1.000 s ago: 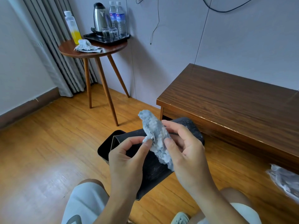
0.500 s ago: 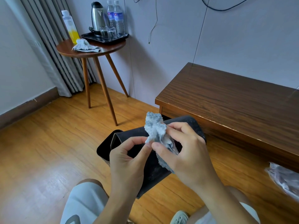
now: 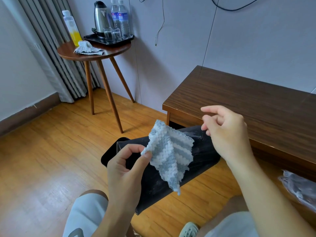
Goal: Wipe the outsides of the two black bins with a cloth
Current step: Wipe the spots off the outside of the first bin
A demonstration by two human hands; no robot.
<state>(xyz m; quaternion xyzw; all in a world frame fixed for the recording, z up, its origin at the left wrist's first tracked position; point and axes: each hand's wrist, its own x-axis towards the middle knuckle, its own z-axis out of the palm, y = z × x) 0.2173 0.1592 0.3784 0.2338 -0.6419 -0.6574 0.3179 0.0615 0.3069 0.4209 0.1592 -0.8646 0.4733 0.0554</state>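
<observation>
- The left hand (image 3: pixel 125 170) pinches one corner of the cloth (image 3: pixel 168 154) between thumb and forefinger; the blue-and-white striped cloth hangs unfolded from that pinch.
- The right hand (image 3: pixel 227 134) is off the cloth, to its right, fingers loosely curled and holding nothing.
- A black bin (image 3: pixel 201 161) lies on its side on the wooden floor (image 3: pixel 51 151), behind the cloth and just near of the low worktop (image 3: pixel 248 100).
- Only that bin can be told for certain.
- Far left, a second cloth (image 3: pixel 88 49) lies on the round table (image 3: pixel 109 51).
</observation>
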